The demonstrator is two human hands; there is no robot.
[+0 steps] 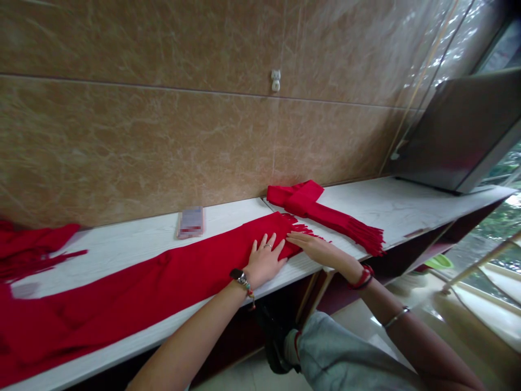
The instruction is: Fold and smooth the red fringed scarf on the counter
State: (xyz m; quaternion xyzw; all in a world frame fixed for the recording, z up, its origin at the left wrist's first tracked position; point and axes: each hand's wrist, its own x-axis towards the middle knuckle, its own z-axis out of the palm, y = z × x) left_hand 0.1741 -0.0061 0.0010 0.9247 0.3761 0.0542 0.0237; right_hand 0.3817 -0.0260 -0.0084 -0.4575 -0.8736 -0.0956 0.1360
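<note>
A long red scarf [175, 277] lies spread along the white countertop, its fringed end towards the right. My left hand [264, 260] rests flat on the scarf near that end, fingers spread, with a ring on one finger. Beside it, my right hand [311, 248] is stretched out, fingers together, its fingertips on the edge by the fringe. Neither hand grips anything. Just beyond my right hand lies a second red scarf [311, 206], folded into a narrow band and crossed over itself, its fringe pointing right.
More red fringed cloth [36, 244] lies at the far left. A phone-like card [191, 223] sits against the tiled wall [163, 136]. A dark grey appliance [456, 136] stands at the counter's right end. Open shelves run below the white countertop [378, 201]; a green dish [439, 262] is lower right.
</note>
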